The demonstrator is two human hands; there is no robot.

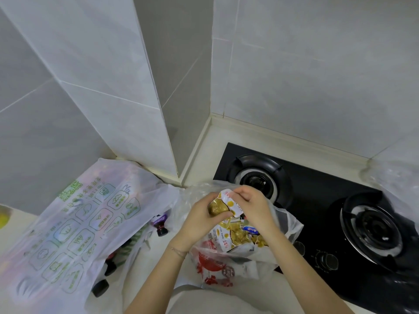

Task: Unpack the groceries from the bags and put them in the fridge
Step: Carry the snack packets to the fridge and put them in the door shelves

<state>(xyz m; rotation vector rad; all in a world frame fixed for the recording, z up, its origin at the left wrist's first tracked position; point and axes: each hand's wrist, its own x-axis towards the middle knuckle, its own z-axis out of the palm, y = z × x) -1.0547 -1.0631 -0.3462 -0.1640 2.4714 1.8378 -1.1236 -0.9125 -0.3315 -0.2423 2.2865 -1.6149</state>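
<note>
Both hands meet at lower centre: left hand [201,216] grips a small yellow-and-white snack packet [223,206], and right hand [254,207] pinches its upper edge, above an open clear bag [229,264] holding more packets. At lower left, a green-printed bag [74,227] lies with dark-capped bottles [159,224] showing. A black gas hob [335,214] fills the right.

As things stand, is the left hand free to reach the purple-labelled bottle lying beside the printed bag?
Probably not yet: the left hand grips the yellow packet together with the right hand. The purple-labelled bottle itself lies uncovered just left of it.
</note>
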